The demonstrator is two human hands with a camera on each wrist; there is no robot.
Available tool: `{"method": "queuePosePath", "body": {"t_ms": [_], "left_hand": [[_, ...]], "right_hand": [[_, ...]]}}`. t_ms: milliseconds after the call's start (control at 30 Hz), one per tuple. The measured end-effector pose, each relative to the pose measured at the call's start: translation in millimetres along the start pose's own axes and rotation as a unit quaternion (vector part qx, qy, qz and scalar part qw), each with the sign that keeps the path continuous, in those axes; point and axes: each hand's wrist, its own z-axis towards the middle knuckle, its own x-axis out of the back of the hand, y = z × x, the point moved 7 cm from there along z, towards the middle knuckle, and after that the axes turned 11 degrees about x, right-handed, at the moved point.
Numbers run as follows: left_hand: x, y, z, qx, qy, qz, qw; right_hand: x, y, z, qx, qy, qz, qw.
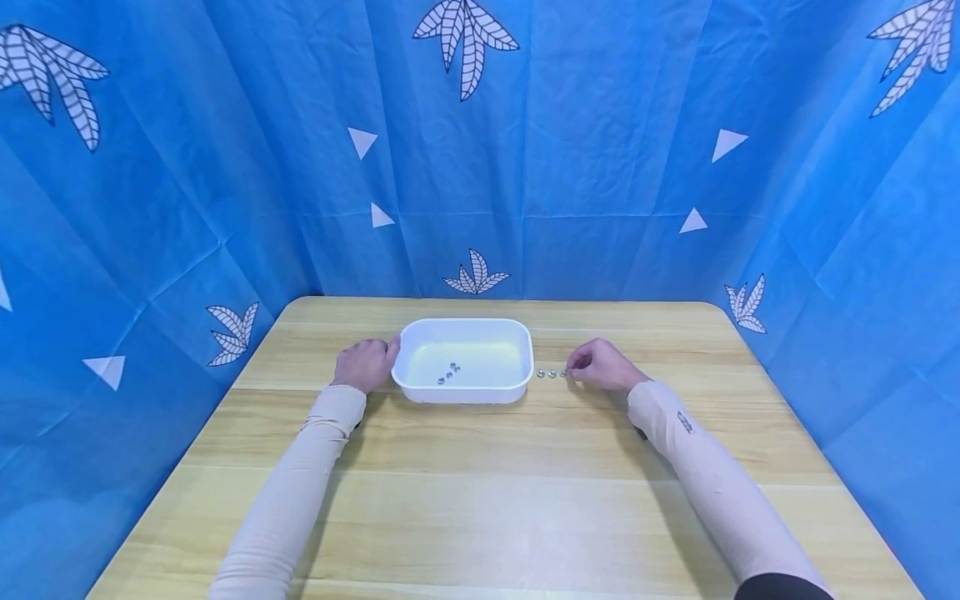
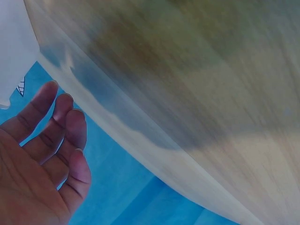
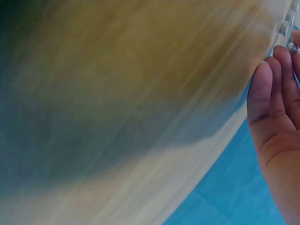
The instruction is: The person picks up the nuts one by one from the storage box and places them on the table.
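Note:
A white plastic box (image 1: 461, 395) stands upright on the table, with several small metal nuts (image 1: 441, 381) on its floor. My left hand (image 1: 363, 364) holds the box's left rim, the thumb over it. In the left wrist view the other fingers (image 2: 75, 129) are loosely bent and the thumb is out of sight. Right of the box, a short row of the same shiny nuts (image 1: 552, 374) lies on the wood. At the row's right end my right hand (image 1: 603, 367) pinches a nut (image 3: 292, 45) between thumb and fingertips; most of this nut is hidden.
The light wooden table (image 1: 480, 500) has rounded far corners. Blue cloth (image 1: 600, 167) with white leaf and triangle prints hangs behind it and along both sides. Both forearms lie over the table in pale sleeves (image 1: 300, 483).

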Motion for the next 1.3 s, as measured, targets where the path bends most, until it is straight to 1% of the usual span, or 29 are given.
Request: {"method": "queuePosePath", "body": {"t_ms": [200,367,500,633,833,1167,1300], "left_hand": [[0.3,0.4,-0.9,-0.001,0.000,-0.002,1.0000],[0.2,-1.1,0.9,-0.001,0.001,0.002,1.0000],[0.1,-1.6,2.1,-0.001,-0.001,0.001,1.0000],[-0.5,-2.2,2.3,0.000,-0.004,-0.001,1.0000],[-1.1,-2.7,1.2,0.001,-0.009,0.001,1.0000],[-0.8,-1.6,2.2,0.000,-0.004,-0.002,1.0000],[-0.2,-1.7,2.1,0.000,-0.001,-0.004,1.0000]], "right_hand": [[-1.9,-0.4,1.3,0.022,-0.009,-0.018,1.000],[-2.9,3.3,1.7,0.012,-0.013,-0.031,0.999],[-2.8,4.2,1.8,0.008,-0.015,-0.031,0.999],[-2.5,4.0,1.0,0.008,-0.018,-0.029,0.999],[-3.1,4.9,0.1,0.021,-0.018,-0.026,0.999],[-3.4,11.8,-2.4,-0.020,-0.026,-0.021,0.999],[3.0,10.2,-5.7,-0.050,-0.010,-0.023,0.998]]}}
